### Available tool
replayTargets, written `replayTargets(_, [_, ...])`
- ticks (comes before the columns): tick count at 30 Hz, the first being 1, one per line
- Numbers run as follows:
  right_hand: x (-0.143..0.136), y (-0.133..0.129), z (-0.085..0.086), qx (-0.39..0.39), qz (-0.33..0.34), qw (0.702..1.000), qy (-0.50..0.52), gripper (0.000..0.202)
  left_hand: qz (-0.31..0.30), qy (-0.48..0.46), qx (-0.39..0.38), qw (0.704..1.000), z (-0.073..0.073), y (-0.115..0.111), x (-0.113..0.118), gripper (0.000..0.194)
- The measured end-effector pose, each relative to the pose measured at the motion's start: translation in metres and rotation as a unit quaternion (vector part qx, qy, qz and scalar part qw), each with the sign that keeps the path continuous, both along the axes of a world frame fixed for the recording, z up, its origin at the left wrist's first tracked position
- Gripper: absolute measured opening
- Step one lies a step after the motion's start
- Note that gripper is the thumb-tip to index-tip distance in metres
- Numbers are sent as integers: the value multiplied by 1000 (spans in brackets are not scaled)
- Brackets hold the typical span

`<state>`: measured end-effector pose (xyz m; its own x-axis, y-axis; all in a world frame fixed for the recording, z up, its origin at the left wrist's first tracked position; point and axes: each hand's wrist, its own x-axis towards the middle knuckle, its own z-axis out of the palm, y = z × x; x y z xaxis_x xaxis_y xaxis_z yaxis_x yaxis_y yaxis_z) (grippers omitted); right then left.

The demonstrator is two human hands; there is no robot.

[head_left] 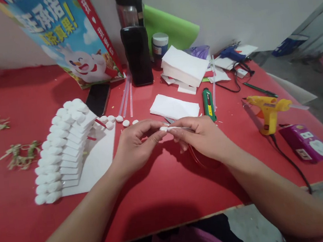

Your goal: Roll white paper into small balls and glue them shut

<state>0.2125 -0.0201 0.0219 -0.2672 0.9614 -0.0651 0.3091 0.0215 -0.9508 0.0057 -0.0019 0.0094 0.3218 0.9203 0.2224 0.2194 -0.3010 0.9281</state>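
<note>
Over the middle of the red table, my left hand [142, 141] pinches a small white round piece [163, 129] between thumb and fingertips. My right hand [201, 133] meets it from the other side, its thumb and fingers closed on a white piece beside it. Whether the two pieces are joined I cannot tell. A red loop [196, 159], perhaps a scissors handle, shows under my right hand, partly hidden. To the left, rows of white round pieces [49, 154] line the ends of folded white strips on a white sheet [101, 156]. Several loose round pieces [109, 125] lie behind the sheet.
Further back are a stack of white cards [185, 65], a flat white card pile [174, 105], a green cutter [208, 103] and a black phone [98, 99]. A yellow glue gun [268, 112] and purple power box [305, 142] with cables occupy the right side.
</note>
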Motion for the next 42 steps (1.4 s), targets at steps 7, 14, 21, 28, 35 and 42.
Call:
replayTargets(7, [-10,-9,-6,161,-66,981,-82,18,54,-25,8,998,-6,-7,6,9])
replayTargets(14, [-5,-7,-7,260,-54,957,-117,34,22,-126,-90,988,-9,-4,5,9])
replayTargets(21, [0,0,-5,154,6,984,-85,18,-14,-96,-68,993,-4,-2,3,6])
replayTargets(28, [-6,-4,1,36,-33,999,-11,24,27,-91,-99,991,-3,-5,6,13])
replayTargets(35, [-10,-12,-6,244,-28,963,-108,17,56,-119,-95,987,-2,-10,12,13])
replayTargets(42, [1,-6,-3,320,76,934,-137,19,-10,-180,-203,962,1,-5,8,23])
